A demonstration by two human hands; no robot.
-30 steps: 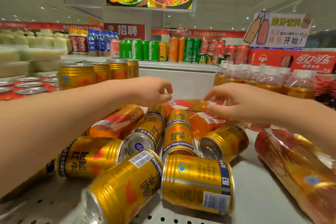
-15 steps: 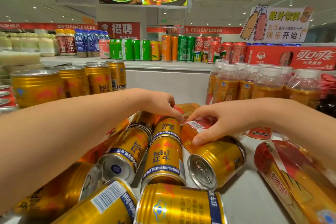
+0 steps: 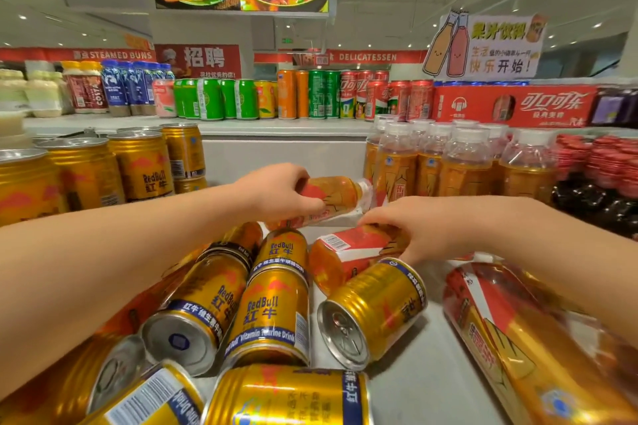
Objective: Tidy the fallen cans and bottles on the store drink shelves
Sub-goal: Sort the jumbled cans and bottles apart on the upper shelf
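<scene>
Several gold Red Bull cans lie on their sides in a heap on the grey shelf. Behind them lie orange drink bottles with red labels. My left hand grips one lying bottle and holds it slightly off the shelf, its white cap pointing right. My right hand rests with curled fingers on a second lying bottle just behind a fallen can. Another large orange bottle lies at the lower right under my right forearm.
Upright gold cans stand in rows at the left. Upright orange bottles with white caps stand at the right, with red-capped dark bottles beyond. A higher back shelf carries green, orange and red cans.
My left hand has closed on a lying orange bottle and raised it a little. My right hand has slid right onto the second bottle. The view has moved closer to the shelf.
</scene>
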